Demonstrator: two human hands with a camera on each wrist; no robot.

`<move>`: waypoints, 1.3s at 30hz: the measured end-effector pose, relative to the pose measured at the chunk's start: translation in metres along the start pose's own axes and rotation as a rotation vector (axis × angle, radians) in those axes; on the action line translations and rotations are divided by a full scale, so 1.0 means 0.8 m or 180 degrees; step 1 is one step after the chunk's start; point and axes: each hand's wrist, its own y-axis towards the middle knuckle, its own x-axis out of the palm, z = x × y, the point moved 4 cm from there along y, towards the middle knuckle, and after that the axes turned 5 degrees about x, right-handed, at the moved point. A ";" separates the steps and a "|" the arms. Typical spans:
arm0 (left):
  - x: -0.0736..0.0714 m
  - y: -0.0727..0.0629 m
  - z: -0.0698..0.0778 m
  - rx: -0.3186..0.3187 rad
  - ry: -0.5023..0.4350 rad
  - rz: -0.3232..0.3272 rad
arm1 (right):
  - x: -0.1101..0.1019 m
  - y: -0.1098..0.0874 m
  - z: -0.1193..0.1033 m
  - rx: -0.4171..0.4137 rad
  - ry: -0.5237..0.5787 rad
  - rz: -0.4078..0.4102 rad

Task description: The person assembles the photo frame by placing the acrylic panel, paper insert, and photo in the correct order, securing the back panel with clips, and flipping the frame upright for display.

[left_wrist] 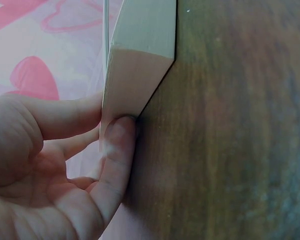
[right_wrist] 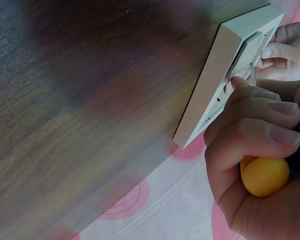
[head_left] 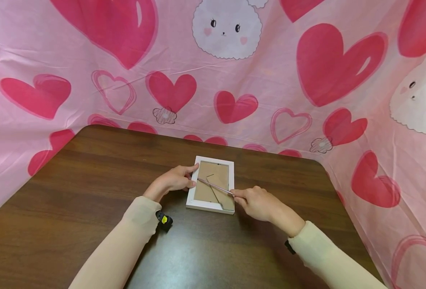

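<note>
A white picture frame (head_left: 210, 206) lies on the table with its back up, showing a brown backing board (head_left: 221, 173) with a dark bent line across it. My left hand (head_left: 173, 179) holds the frame's left side; in the left wrist view the thumb is at the upper edge and a fingertip presses the outer side wall (left_wrist: 135, 80). My right hand (head_left: 258, 203) grips a screwdriver whose rounded yellow handle end (right_wrist: 264, 177) shows in the right wrist view. Its thin metal shaft (head_left: 214, 186) slants across the backing, the tip near the frame's left inner edge.
The dark brown wooden table (head_left: 101, 172) extends around the frame on all sides. Behind it and along both sides hangs a pink cloth (head_left: 205, 76) with hearts and fluffy animal faces. Black straps (head_left: 164, 220) show at both wrists.
</note>
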 end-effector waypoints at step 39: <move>-0.001 -0.001 -0.001 -0.0069 0.0040 0.0027 | -0.008 0.005 0.001 0.0117 0.0117 -0.0314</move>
